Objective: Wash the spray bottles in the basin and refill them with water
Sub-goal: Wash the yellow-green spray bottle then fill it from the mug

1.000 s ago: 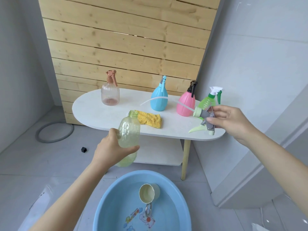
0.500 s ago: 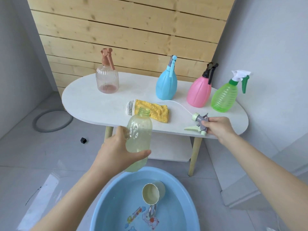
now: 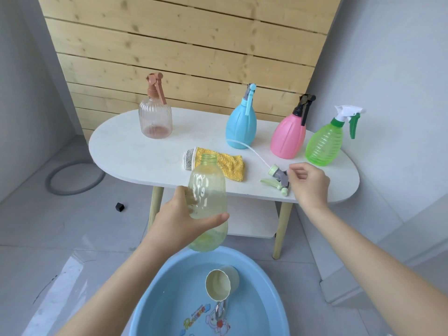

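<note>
My left hand [image 3: 179,221] grips a pale yellow-green spray bottle [image 3: 207,190] with no head on it, upright and partly filled, just above the far rim of the blue basin [image 3: 155,294]. The bottle's spray head [image 3: 277,177], with its thin tube, lies on the white table [image 3: 135,146] near the front edge. My right hand [image 3: 310,183] hovers beside the head with loose fingers, the fingertips at its grey body. A clear pink bottle [image 3: 155,117], a blue bottle [image 3: 241,127], a pink bottle [image 3: 287,137] and a green bottle [image 3: 323,144] stand along the table's back.
A yellow cloth [image 3: 228,163] lies mid-table behind the held bottle. A cream cup [image 3: 219,283] lies tipped in the basin's water. A grey hose ring [image 3: 72,178] and a small black object [image 3: 120,206] are on the floor to the left. A wall corner stands close on the right.
My right hand carried the spray head down onto the table and has loosened its grip on it. My left hand kept the bottle over the basin; the view moved closer.
</note>
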